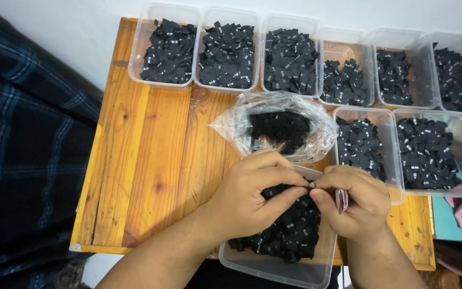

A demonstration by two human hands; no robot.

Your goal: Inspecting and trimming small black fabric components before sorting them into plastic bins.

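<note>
I keep both grips pinched together on one black label (312,185) above the near tub (295,267): left hand (247,195), right hand (356,200), pulling gently.

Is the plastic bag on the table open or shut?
Open: the clear plastic bag gapes, showing black labels heaped inside.

Far row: we see six clear plastic tubs (164,48) of small black fabric labels (229,48) along the wooden table (151,160).
Middle: crinkled clear plastic bag (279,126), two tubs right.
Near: one tub (279,267) under our hands.
</note>
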